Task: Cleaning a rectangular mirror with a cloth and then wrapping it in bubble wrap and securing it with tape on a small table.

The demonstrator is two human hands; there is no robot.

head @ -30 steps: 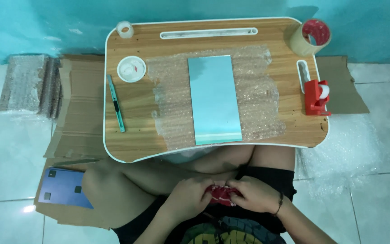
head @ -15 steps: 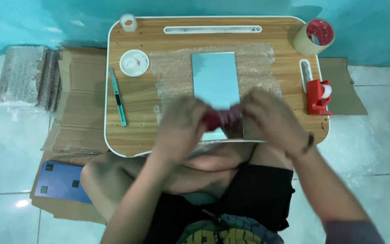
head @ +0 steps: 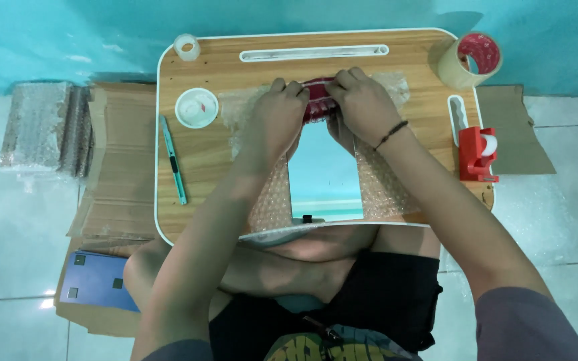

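Two hands meet at the far middle of a small wooden lap table point(head: 202, 144), seen from the head camera looking straight down. Left hand point(head: 277, 113) and right hand point(head: 364, 103) both pinch a small red item point(head: 317, 100) between fingers and thumbs, one on each side of it. What the red item is cannot be told; most of it is covered by the fingers. It sits at the top edge of a pale blue rectangular panel point(head: 324, 177), which lies flat on a sheet of bubble wrap point(head: 382, 190) spread over the table's middle. A dark band circles the right wrist.

On the table, left of the hands: a white round container point(head: 197, 107), a small tape roll point(head: 186, 47) at the far corner, and a teal pen-like cutter point(head: 173, 159) near the left edge. Right of the hands: a large brown tape roll point(head: 469, 61) at the far corner, and a red tape dispenser point(head: 478, 155) near the right edge.

Floor, left of the table: flattened cardboard point(head: 118, 167), a folded stack of bubble wrap point(head: 38, 127), and a blue board point(head: 96, 279) nearer the person's knee.
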